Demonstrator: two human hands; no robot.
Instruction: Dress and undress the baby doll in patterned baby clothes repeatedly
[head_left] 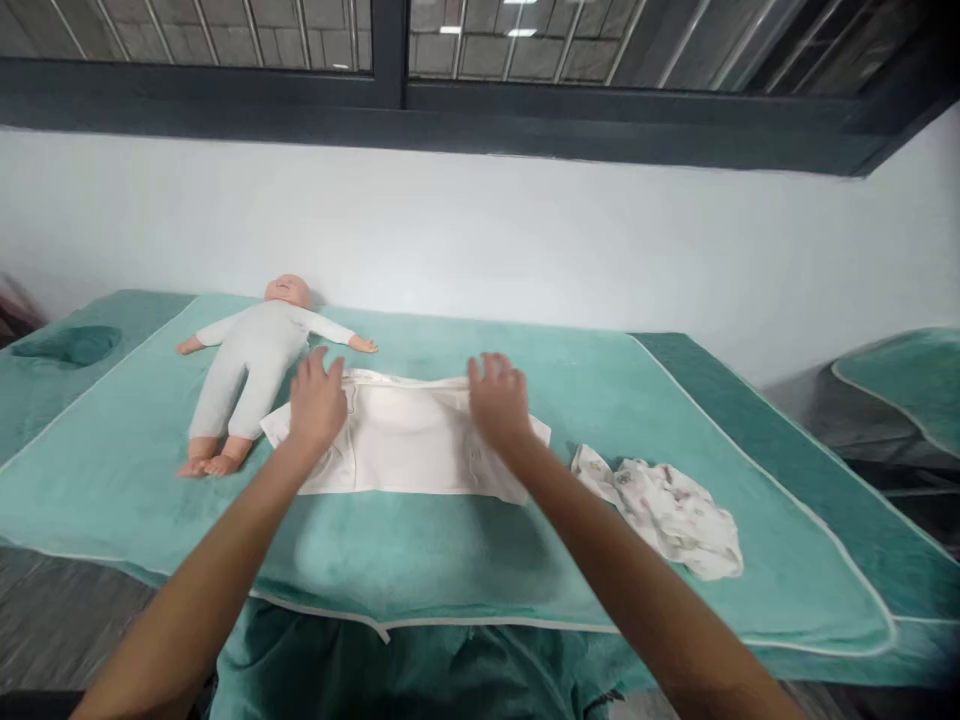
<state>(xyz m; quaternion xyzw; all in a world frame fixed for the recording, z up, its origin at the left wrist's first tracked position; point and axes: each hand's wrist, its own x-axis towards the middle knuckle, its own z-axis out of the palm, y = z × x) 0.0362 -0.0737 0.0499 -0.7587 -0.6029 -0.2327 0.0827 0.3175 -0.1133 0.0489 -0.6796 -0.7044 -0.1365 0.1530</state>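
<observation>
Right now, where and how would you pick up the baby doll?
Baby doll: I'd take the torso just below the armpits, one of the hands on each flank, coming from the feet end. It lies face up with arms spread wide, so both flanks look reachable. The head lies close to the wall, so that end seems the tighter approach.

Both arms reach forward, left (pixel 319 400) and right hands (pixel 499 400) palm-down, fingers bent.
</observation>
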